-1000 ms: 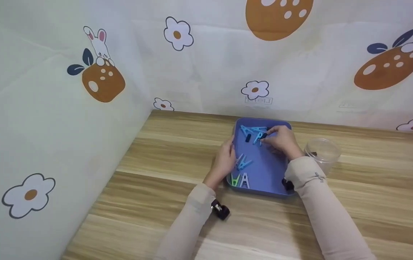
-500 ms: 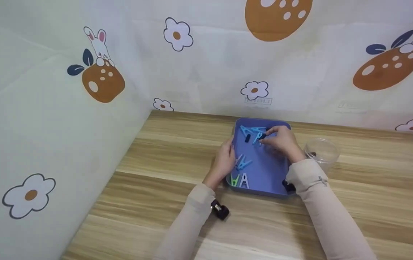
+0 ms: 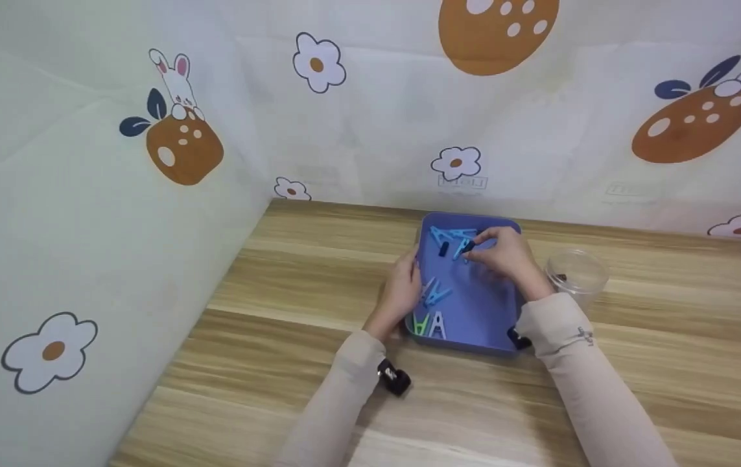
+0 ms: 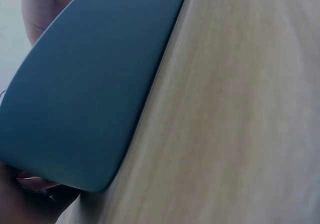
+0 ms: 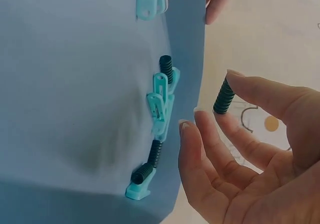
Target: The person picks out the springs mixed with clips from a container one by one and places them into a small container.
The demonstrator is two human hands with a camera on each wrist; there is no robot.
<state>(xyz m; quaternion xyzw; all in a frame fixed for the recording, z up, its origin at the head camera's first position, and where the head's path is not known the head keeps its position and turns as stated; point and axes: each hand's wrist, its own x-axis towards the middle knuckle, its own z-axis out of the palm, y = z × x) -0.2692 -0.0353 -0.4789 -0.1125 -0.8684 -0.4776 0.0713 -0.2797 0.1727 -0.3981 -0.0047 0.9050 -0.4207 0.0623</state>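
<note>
Between its thumb and index finger, my right hand (image 3: 505, 254) pinches a dark ribbed cylinder (image 5: 223, 97), held over the far part of the blue tray (image 3: 480, 311). Below it in the tray, blue clothespins (image 5: 159, 106) lie close together with several more dark ribbed cylinders (image 5: 166, 66) beside and against them. My left hand (image 3: 402, 288) grips the tray's left rim; its fingers are partly hidden in the left wrist view. Nearer in the tray lie another blue clothespin (image 3: 437, 294), a green clothespin (image 3: 421, 323) and a white clothespin (image 3: 437, 325).
A clear round container (image 3: 579, 275) stands right of the tray, with something small and dark in it. All stands on a wood-grain table (image 3: 305, 272). A patterned sheet (image 3: 370, 117) rises behind the table and along its left side.
Barely any change: the right wrist and sleeve have shifted slightly to the right and nearer, while the fingers stay over the same spot. The left hand stays on the tray's rim.
</note>
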